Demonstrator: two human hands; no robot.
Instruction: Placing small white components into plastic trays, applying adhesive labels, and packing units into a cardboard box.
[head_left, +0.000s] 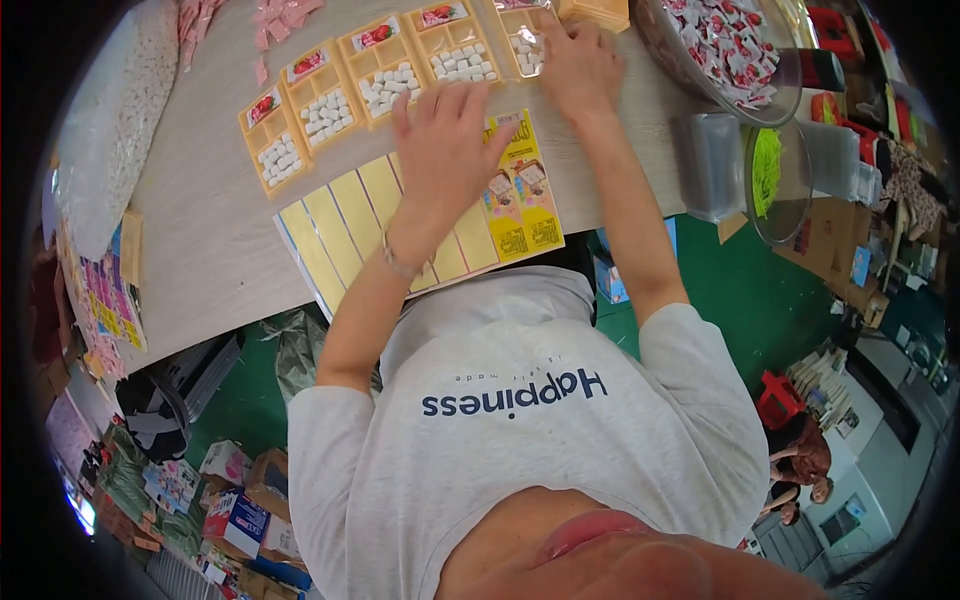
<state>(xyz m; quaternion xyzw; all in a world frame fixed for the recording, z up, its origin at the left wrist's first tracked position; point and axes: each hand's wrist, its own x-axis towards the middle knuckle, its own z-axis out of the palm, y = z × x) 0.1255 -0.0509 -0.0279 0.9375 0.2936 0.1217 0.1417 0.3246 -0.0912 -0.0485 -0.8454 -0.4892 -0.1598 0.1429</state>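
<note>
A row of pale orange divided trays (349, 62) curves along the far side of the table. Each holds small white pellets in one compartment, and most show a red strawberry-printed sachet. My left hand (445, 140) hovers palm down at the row's near edge, fingers and thumb apart, holding nothing. Beneath it lies a sheet of yellow labels (335, 225), with cartoon-printed labels (527, 185) at its right end. At the far right tray (527, 62), my right hand (585, 65) has bent fingers on its right edge; the fingertips are partly hidden.
A clear bowl (648, 30) of small printed sachets stands at the right, near stacked clear plastic boxes (708, 165) and a container of green strips (765, 172). A clear bag of white pellets (115, 130) lies left. Pink packets (285, 18) lie at the far left.
</note>
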